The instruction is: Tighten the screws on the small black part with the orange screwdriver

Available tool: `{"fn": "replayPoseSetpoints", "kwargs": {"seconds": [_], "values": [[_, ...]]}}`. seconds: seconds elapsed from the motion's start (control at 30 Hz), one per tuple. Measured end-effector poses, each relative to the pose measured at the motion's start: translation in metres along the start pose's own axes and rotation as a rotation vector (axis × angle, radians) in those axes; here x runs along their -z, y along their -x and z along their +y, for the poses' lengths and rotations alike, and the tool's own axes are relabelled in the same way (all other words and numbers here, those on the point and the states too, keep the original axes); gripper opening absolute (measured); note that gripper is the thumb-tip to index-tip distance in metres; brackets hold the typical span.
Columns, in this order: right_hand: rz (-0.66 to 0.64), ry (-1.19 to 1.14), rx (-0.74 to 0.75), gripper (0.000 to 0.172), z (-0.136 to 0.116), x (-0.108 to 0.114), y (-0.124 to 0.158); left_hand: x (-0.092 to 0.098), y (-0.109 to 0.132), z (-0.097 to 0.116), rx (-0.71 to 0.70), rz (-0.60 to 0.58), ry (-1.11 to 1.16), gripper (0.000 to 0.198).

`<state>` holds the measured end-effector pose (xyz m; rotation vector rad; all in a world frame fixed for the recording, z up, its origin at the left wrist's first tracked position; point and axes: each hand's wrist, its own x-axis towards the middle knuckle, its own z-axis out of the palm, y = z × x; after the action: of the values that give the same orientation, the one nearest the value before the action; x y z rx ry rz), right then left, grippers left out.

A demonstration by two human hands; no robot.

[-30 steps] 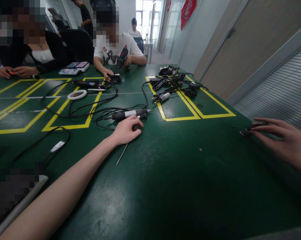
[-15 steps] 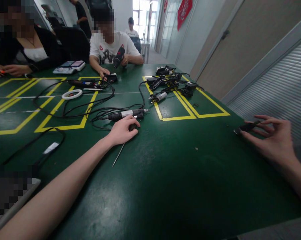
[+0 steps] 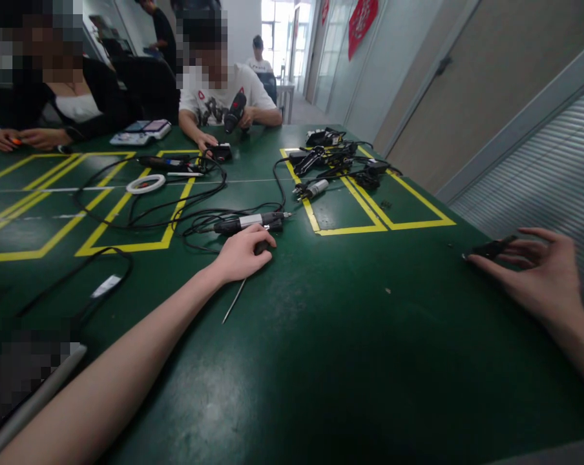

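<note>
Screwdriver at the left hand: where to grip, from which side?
Probably by the dark handle, from above. It looks thicker than the thin metal shaft, which slants back toward the wearer, low over the table, leaving little to grasp. The left hand holds it there, fingers curled over and hiding part of the handle.

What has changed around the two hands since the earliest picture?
The right hand has shifted leftward, bringing more of its wrist into view. The dark piece it holds has turned slightly, showing less of its bright end. Nothing was visibly picked up or let go. The left hand stays on the thin-shafted tool, and the corded tool beyond it lies as before.
</note>
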<state>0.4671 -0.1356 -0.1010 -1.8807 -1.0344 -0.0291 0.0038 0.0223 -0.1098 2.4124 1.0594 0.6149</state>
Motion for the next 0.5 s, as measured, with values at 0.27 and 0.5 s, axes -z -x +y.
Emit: {"fn": "replayPoseSetpoints", "kwargs": {"seconds": [0.27, 0.5], "values": [[-0.068, 0.078, -0.061, 0.09, 0.005, 0.002, -0.002, 0.0, 0.0, 0.002, -0.006, -0.002, -0.013, 0.024], [-0.007, 0.151, -0.006, 0.088, 0.012, -0.002, -0.002, 0.0, 0.0, 0.002, -0.014, 0.011, -0.017, 0.024]]}}
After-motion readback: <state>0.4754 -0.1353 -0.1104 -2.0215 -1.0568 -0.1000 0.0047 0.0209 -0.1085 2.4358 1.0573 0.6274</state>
